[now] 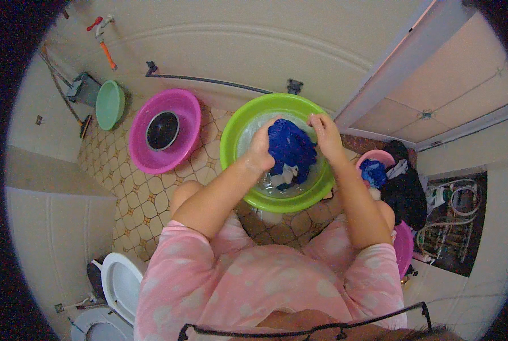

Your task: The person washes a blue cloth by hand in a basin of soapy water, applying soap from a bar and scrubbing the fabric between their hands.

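A wide lime-green plastic basin (279, 207) holds cloudy water in front of me. Wet blue cloth (290, 145) with a pale patch near its lower edge hangs in a bunch over the water. My left hand (261, 147) grips the cloth's left side, the thumb side against it. Over the basin's right part is my right hand (325, 134), its fingers curled close to the cloth's right edge; whether they pinch any of it is not clear.
A magenta basin (138, 149) with a dark round vessel (163, 131) inside stands left, beyond it a mint-green basin (109, 105). At right are a pink container (375, 157) with blue cloth and a pile of dark clothes (403, 196). A toilet (121, 285) is at lower left.
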Demonstrator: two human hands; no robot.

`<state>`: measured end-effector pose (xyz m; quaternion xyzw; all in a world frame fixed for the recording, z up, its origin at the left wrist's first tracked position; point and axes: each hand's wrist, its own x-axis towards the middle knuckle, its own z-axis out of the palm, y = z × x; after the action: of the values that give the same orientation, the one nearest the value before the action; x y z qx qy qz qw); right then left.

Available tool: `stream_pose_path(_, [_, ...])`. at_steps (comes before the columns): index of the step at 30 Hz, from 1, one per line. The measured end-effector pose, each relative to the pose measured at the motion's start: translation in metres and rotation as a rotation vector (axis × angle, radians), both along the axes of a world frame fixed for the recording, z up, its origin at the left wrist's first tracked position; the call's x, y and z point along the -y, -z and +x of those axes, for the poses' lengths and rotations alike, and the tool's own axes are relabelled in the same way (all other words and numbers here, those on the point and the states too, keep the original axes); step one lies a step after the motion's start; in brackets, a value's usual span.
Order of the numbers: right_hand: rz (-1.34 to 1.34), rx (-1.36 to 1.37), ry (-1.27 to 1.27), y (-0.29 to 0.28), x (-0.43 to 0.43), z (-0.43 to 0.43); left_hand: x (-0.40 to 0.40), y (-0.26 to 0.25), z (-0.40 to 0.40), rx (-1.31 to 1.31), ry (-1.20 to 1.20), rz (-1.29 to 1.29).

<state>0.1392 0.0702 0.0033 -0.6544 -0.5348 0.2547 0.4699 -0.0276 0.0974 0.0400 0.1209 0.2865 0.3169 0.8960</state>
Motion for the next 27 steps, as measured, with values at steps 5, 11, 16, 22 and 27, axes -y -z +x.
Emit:
stream_pose_path(5, [-0.173,-0.226,-0.358,0.014,0.004,0.008,-0.01,0.015,-0.008,0.059,0.04,0.01])
stream_pose_path(11, [-0.303,-0.235,-0.482,0.007,0.016,-0.018,-0.013,0.02,-0.014,0.151,0.013,0.055])
stream_pose_path(16, [-0.147,-0.521,-0.18,0.004,0.016,-0.003,-0.017,0.011,-0.017,0.089,-0.032,0.081])
stream_pose_path(22, [0.072,-0.688,-0.007,-0.004,0.012,0.025,-0.031,0.026,-0.026,0.045,0.022,0.176])
stream_pose_path(27, [-0.159,-0.282,-0.15,-0.036,0.023,0.018,-0.029,0.024,-0.029,-0.009,0.04,0.228])
